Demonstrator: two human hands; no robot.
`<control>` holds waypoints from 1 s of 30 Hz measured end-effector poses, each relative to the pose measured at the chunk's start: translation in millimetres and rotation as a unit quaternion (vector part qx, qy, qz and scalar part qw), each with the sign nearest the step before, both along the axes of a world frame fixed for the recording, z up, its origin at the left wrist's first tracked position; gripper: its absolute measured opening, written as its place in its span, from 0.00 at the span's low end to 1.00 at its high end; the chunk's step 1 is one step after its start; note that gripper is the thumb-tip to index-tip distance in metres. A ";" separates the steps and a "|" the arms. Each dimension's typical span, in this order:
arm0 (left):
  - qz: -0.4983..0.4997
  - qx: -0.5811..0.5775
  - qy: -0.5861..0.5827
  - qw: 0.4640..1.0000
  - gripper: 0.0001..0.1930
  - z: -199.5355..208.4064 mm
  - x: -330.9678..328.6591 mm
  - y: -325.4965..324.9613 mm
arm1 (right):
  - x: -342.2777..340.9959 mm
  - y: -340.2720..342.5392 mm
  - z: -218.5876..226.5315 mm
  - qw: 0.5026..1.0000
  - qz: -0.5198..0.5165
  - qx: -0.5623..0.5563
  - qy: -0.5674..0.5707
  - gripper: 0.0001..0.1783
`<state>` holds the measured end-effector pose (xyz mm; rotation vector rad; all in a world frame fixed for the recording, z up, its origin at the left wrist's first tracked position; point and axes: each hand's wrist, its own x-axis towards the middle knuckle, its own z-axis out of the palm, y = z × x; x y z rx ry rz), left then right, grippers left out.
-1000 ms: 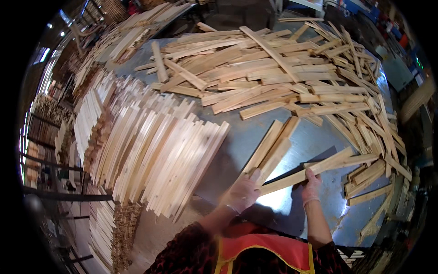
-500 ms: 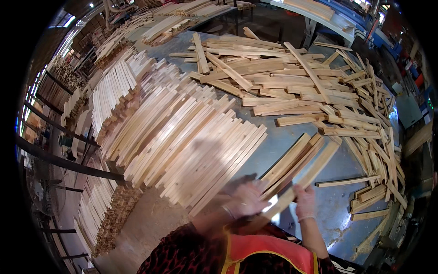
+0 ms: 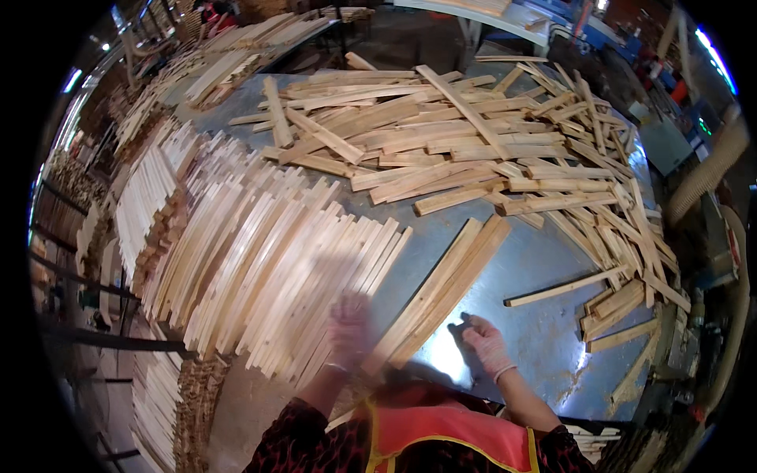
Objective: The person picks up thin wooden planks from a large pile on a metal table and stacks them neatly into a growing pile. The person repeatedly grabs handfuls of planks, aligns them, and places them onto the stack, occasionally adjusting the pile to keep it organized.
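My left hand (image 3: 348, 327), gloved and smeared by motion, is over the right front part of a row of pale wooden strips (image 3: 272, 260) laid side by side. Its fingers are too blurred to read. To its right, two wooden strips (image 3: 430, 296) lie together at a slant on the metal table (image 3: 544, 339). My right hand (image 3: 487, 348), in a pale glove, is above the table just right of these strips. Its fingers are partly bent and apart, with no strip in them. A dark patch by the fingertips looks like shadow, though I cannot be certain.
A loose heap of wooden strips (image 3: 441, 134) covers the far side of the table and curves down the right. A single strip (image 3: 564, 286) and short pieces (image 3: 615, 307) lie at the right. More stacked strips (image 3: 150, 205) stand left, beside dark bars (image 3: 118, 339).
Both hands have let go of the strip they held. My left hand has moved left onto the row; my right hand has come away from the slanted strips. The view has shifted right.
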<state>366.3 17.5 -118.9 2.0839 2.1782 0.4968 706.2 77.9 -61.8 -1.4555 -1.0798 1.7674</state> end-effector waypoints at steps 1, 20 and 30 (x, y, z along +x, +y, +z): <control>-0.007 0.087 -0.066 0.994 0.39 -43.5 -2.0 -19.1 | -9.4 9.6 -0.5 1.000 -0.003 0.014 0.000 0.26; 0.032 -0.300 -0.797 0.523 0.45 26.0 28.1 -13.8 | -93.6 -37.0 -25.4 0.900 -0.029 -0.256 0.352 0.23; 0.044 -0.182 -0.034 0.982 0.30 117.3 8.0 -40.1 | -129.4 -51.2 -21.4 0.993 0.104 -0.055 0.005 0.14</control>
